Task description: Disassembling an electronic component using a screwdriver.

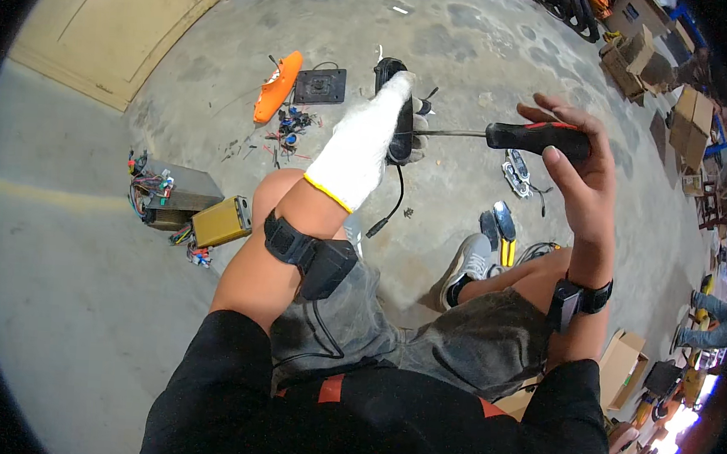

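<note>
My left hand [367,140], in a white knitted glove with a yellow cuff, is closed around a long black housing [400,138] held off the floor. A black cable [399,194] with a plug end hangs from its lower end. My bare right hand [587,178] grips the black-and-red handle of a screwdriver [523,138]. The metal shaft points left, and its tip meets the side of the housing near the gloved fingers. Whether it sits in a screw is too small to tell.
On the floor lie an orange shell [278,87], a black square plate [320,85], loose wires and small parts [290,127], silver light-like pieces [516,174] and yellow-handled pliers [505,227]. Wired metal boxes [224,222] stand at left. Cardboard boxes [690,122] line the right.
</note>
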Motion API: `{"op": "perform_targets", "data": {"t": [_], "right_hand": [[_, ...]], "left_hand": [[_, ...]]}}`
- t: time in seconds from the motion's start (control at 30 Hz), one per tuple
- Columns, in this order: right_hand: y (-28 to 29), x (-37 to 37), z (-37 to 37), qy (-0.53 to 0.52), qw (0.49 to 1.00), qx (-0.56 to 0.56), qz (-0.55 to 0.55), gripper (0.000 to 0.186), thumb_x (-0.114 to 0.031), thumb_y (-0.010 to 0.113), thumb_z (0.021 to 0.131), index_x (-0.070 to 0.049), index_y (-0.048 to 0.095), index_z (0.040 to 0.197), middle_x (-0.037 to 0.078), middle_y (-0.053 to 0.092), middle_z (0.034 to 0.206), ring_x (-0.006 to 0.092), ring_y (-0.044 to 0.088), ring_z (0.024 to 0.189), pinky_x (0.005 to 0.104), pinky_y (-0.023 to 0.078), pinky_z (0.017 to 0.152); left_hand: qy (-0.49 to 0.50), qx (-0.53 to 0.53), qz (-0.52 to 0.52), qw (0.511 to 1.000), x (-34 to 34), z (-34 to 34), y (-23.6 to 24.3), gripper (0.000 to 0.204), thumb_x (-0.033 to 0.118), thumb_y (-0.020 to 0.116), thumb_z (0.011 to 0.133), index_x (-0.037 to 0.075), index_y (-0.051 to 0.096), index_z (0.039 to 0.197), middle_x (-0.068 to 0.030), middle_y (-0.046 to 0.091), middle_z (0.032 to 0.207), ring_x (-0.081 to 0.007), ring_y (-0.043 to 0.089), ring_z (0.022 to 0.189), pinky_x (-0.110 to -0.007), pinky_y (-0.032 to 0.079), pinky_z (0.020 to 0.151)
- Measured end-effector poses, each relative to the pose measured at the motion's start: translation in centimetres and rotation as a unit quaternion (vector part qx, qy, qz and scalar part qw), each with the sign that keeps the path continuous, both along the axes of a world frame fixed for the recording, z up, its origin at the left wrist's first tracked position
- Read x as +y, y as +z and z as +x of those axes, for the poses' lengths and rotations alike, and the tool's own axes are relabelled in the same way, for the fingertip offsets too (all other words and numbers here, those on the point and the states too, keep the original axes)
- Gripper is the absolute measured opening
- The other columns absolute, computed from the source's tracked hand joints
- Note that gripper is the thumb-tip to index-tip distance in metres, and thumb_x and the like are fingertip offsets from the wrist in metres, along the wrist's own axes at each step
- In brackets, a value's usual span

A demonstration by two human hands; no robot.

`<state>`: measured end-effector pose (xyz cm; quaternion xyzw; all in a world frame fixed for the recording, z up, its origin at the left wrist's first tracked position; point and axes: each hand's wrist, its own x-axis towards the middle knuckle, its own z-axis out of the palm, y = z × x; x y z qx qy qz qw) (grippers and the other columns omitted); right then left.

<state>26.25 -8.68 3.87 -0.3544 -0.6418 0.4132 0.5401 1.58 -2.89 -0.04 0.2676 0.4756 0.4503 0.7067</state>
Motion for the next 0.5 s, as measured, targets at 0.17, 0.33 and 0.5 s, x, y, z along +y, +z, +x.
{"op": "perform_targets", "data": {"t": [0.17, 0.33, 0.5], "right_hand": [[-0.4, 0.0, 0.3, -0.048, 0.998, -0.030, 0.002, 0.023, -0.006, 0.069, 0.088, 0.000, 0.061, 0.108, 0.016, 0.066, 0.114, 0.0259, 0.065, 0.107, 0.0360, 0.052, 0.092], [0.4, -0.4, -0.3, -0.196, 0.969, -0.122, -0.082, 0.019, -0.017, 0.072, 0.089, -0.001, 0.065, 0.096, 0.009, 0.070, 0.093, 0.0116, 0.065, 0.083, 0.0244, 0.051, 0.073], [0.4, 0.1, 0.0, -0.256, 0.940, -0.187, -0.128, 0.028, -0.024, 0.068, 0.093, 0.000, 0.062, 0.106, 0.011, 0.068, 0.097, 0.0131, 0.064, 0.087, 0.0265, 0.050, 0.077]], "left_hand": [[-0.011, 0.019, 0.003, 1.000, -0.3, 0.2, 0.3, 0.020, 0.034, 0.067, 0.091, 0.016, 0.060, 0.096, 0.0018, 0.058, 0.076, -0.0119, 0.057, 0.062, -0.031, 0.053, 0.054], [-0.038, 0.014, 0.011, 0.999, -0.4, 0.0, 0.0, 0.019, 0.033, 0.068, 0.091, 0.016, 0.062, 0.096, 0.0027, 0.058, 0.075, -0.0103, 0.057, 0.062, -0.029, 0.050, 0.053], [-0.017, 0.003, 0.023, 1.000, -0.6, 0.4, 0.1, 0.018, 0.033, 0.069, 0.090, 0.016, 0.062, 0.094, 0.0025, 0.059, 0.077, -0.0106, 0.057, 0.062, -0.029, 0.050, 0.053]]}}
